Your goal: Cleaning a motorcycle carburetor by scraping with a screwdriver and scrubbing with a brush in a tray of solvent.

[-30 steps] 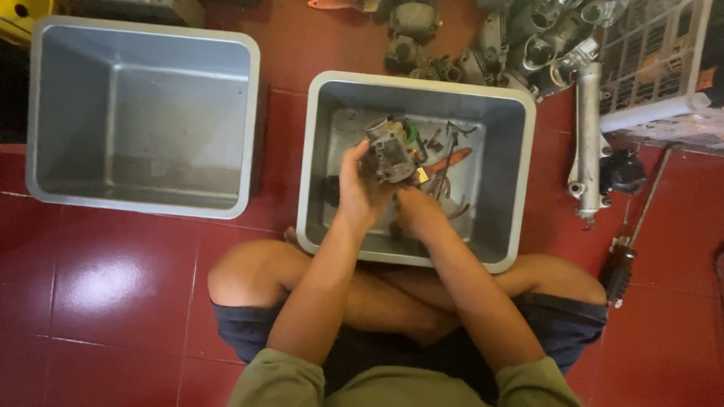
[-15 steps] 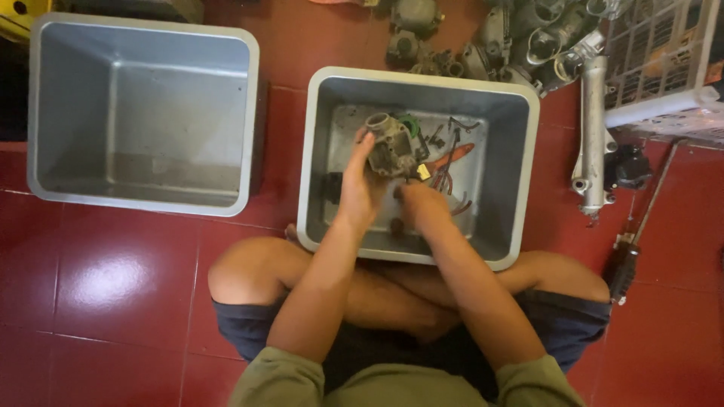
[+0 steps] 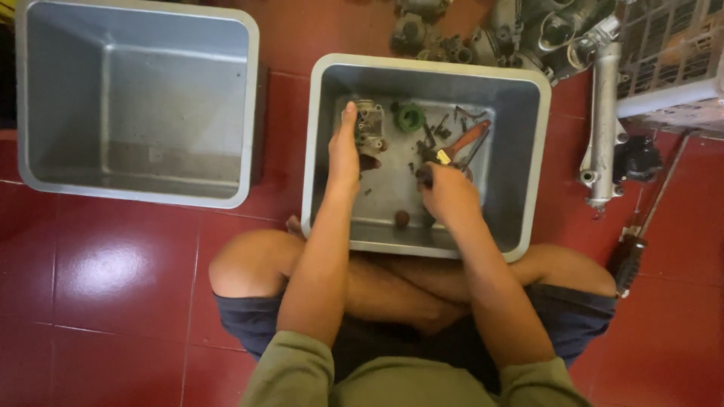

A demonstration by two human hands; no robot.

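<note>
Red floor; left hand (image 3: 345,154) seemingly grips carburetor (image 3: 369,124).

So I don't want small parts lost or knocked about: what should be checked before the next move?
1. Left hand on the grey metal part in the tub: ok, part rests on the tub floor.
2. Right hand grip on a small tool: closed; tool type cannot tell.
3. Green ring clear of both hands: ok.
4. Orange-handled pliers inside the tub: ok.
5. Loose small bits on the tub floor near the right hand: not ok, scattered.
</note>
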